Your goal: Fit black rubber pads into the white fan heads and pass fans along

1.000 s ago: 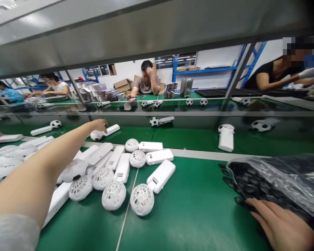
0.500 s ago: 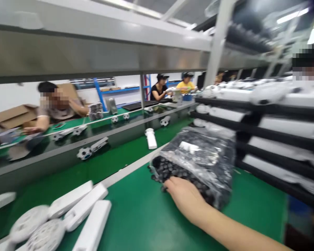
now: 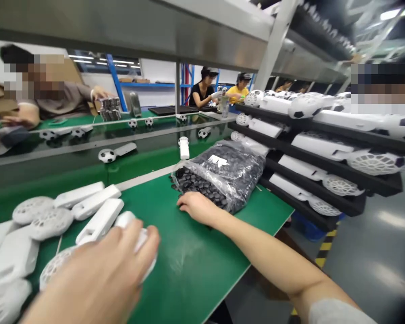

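My left hand (image 3: 103,270), blurred at the lower left, has its fingers closed round a white plastic housing (image 3: 125,219), mostly covered by the hand. My right hand (image 3: 200,208) is at the bag's open mouth, fingertips together just beside the loose black pieces; anything between them is too small to make out. The clear plastic bag (image 3: 238,164) lies on the green table, full of small round black pieces (image 3: 199,182). Left of it lie several white handheld fan housings (image 3: 52,220) with round lattice heads and long handles.
Black trays (image 3: 353,173) stacked at the right hold white fans with football-patterned heads. Behind the table runs a green conveyor (image 3: 148,164) carrying similar fans (image 3: 107,155). A grey beam (image 3: 128,40) crosses overhead. Co-workers sit across the line, one person (image 3: 57,96) at the left.
My left hand has come into view at the lower left, on a white housing. My right hand stays by the bag's mouth, its fingertips now outside the black pieces. The view has shifted.
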Action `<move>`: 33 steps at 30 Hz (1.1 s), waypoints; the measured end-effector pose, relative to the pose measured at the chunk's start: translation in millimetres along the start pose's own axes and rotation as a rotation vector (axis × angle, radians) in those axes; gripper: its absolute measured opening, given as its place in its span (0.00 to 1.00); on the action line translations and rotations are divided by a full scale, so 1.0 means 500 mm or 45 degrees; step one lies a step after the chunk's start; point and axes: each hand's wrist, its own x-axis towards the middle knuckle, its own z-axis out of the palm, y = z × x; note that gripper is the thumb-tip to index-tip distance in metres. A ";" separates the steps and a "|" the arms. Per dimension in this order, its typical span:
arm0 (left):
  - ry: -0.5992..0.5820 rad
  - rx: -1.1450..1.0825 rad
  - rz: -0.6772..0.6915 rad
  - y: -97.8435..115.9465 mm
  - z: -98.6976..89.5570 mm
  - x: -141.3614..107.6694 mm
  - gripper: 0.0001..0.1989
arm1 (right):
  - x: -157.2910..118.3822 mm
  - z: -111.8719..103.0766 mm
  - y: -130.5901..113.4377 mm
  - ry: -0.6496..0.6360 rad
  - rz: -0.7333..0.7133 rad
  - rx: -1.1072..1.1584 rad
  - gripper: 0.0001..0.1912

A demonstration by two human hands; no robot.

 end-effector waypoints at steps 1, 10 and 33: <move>-0.069 0.136 -0.050 0.042 0.002 0.010 0.28 | -0.004 -0.004 0.002 0.005 -0.008 0.001 0.07; -0.235 -0.069 0.134 0.095 -0.009 0.057 0.22 | -0.081 -0.042 0.013 0.231 0.066 0.376 0.05; -0.091 -0.685 -0.361 0.034 0.101 0.068 0.39 | -0.163 -0.009 -0.132 0.314 -0.330 0.475 0.04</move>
